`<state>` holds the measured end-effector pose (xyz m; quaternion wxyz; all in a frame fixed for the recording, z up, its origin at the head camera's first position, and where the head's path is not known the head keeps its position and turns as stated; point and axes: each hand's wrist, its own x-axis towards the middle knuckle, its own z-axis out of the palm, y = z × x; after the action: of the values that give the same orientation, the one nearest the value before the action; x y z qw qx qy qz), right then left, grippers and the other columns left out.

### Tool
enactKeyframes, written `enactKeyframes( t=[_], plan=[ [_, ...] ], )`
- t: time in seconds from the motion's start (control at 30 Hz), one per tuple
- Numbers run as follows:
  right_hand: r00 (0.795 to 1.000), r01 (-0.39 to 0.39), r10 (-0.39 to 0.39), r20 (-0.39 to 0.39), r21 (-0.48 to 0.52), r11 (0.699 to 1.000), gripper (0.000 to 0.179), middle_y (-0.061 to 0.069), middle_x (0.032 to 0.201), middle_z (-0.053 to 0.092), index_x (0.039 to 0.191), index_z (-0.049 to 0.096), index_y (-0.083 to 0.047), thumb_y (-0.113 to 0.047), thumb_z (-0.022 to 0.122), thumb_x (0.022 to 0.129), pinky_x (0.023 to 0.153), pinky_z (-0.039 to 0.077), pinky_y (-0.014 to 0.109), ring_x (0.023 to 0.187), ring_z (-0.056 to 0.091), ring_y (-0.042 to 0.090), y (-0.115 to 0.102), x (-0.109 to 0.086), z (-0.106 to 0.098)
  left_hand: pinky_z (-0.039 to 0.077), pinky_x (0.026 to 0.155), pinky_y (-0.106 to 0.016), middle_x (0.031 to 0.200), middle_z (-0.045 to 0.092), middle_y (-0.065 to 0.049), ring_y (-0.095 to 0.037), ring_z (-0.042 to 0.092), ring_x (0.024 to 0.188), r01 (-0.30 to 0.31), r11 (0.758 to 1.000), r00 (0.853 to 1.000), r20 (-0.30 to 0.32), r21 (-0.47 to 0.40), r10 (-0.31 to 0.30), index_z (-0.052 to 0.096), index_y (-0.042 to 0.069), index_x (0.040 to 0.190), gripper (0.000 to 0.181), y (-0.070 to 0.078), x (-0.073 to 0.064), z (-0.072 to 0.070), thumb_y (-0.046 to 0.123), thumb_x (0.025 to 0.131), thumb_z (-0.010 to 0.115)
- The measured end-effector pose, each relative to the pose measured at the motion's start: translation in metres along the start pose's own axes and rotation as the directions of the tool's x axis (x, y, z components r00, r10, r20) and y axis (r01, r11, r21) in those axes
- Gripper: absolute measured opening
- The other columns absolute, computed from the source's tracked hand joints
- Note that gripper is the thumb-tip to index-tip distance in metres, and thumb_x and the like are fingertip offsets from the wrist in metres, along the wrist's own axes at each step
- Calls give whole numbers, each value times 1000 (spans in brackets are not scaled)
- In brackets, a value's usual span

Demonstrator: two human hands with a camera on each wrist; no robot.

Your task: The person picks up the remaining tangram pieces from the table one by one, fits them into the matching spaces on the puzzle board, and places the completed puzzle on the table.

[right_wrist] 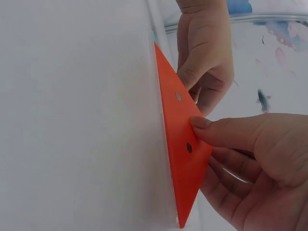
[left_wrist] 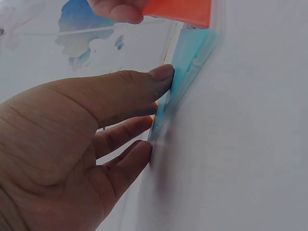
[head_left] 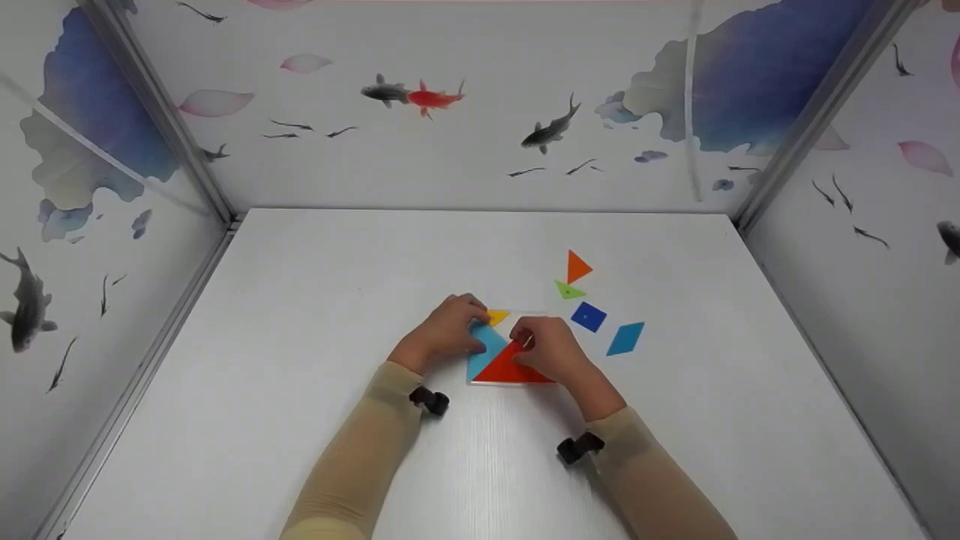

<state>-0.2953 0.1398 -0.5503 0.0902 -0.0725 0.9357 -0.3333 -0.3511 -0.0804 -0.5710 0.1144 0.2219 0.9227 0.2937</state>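
Observation:
My right hand [head_left: 553,351] pinches a large red-orange triangle [right_wrist: 180,139] by its slanted edge; the thumb lies on the face beside small round metal-looking dots. The triangle sits along the near side of a shallow clear tray [head_left: 517,385]. To its left is a light blue triangle [head_left: 487,349], touched by the thumb of my left hand [head_left: 444,328]. Its other fingers rest at the tray's upper left edge, next to a small yellow triangle [head_left: 497,317]. In the left wrist view, the thumb meets the light blue piece [left_wrist: 187,55] with the fingers spread from it.
Right of the tray lie an orange triangle [head_left: 578,268], a small green triangle [head_left: 569,290], a dark blue square [head_left: 589,316] and a blue parallelogram [head_left: 625,339]. The white table [head_left: 300,300] is enclosed by walls printed with fish and petals [head_left: 480,165].

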Motion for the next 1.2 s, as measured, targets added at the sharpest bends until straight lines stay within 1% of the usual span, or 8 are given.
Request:
enactKeyframes(
  t=[0.17, 0.43, 0.67, 0.93, 1.2],
  plan=[
    [1000, -6, 6, 1, -2, 1000, 31, 3, 110, 74, 117, 76, -15, -10, 87, 88, 93, 63, 37, 102, 67, 20, 2, 1, 2, 49, 119, -39, 145, 59, -1, -23, 50, 138, 4, 1000, 1000, 2, 2, -4, 75, 16, 134, 44, 0, 1, 1, 22, 91, 84],
    [1000, -19, 19, 2, 11, 1000, 30, 1, 107, 74, 115, 77, -16, -17, 89, 87, 94, 62, 37, 102, 66, 20, 10, 5, 6, 48, 119, -37, 144, 58, -2, -24, 49, 138, -33, 999, 999, 4, 14, 33, 75, 14, 133, 42, -2, 1, 1, 23, 92, 82],
    [1000, -21, 21, 3, 27, 999, 29, 0, 105, 74, 113, 77, -16, -17, 89, 87, 95, 61, 38, 101, 66, 19, 13, 7, 8, 49, 118, -37, 143, 59, -3, -24, 50, 136, -49, 999, 999, 3, 18, 49, 75, 14, 133, 43, -3, 2, 1, 23, 92, 83],
    [1000, -30, 30, 7, 31, 999, 30, 0, 106, 74, 115, 77, -16, -18, 89, 87, 97, 61, 39, 103, 66, 20, 9, 6, 8, 49, 118, -37, 144, 59, -3, -24, 50, 136, -37, 999, 999, 7, 21, 37, 74, 14, 134, 43, -2, 2, 0, 23, 92, 83],
    [1000, -14, 14, -2, 15, 1000, 32, 0, 105, 74, 114, 77, -16, -17, 91, 85, 96, 61, 38, 102, 66, 20, 9, 6, 9, 49, 118, -36, 144, 59, -1, -23, 50, 136, -22, 1000, 1000, 3, 17, 22, 75, 15, 133, 42, -3, 1, 0, 22, 92, 82]
  ],
)
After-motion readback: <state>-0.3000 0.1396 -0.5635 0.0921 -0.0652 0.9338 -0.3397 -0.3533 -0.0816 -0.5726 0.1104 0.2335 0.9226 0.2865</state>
